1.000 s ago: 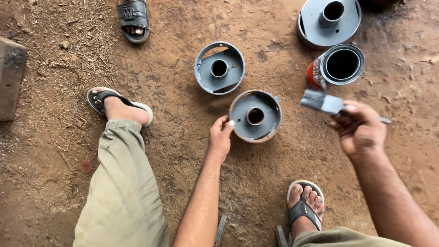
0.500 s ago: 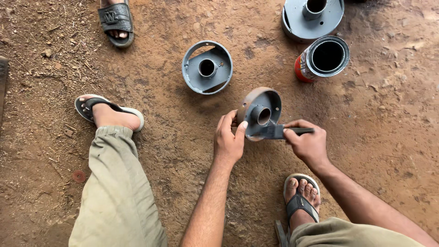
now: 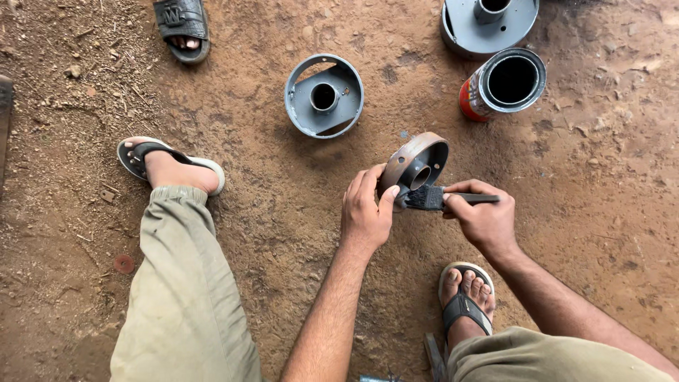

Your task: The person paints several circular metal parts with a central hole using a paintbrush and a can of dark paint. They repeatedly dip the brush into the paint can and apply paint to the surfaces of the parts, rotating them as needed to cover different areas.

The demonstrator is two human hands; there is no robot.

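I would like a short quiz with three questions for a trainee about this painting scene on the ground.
1. True or false: the left hand holds the round metal part tilted up on its edge.
2. What does the right hand hold? A) a hammer B) a paintbrush C) a rag
3. Fill in: the open paint can stands on the dirt ground beside a ____ metal part at the top edge of the view.

Key
1. True; its rim is lifted and its open side faces the brush.
2. B; its bristles touch the part.
3. Grey; another grey part lies flat further left.
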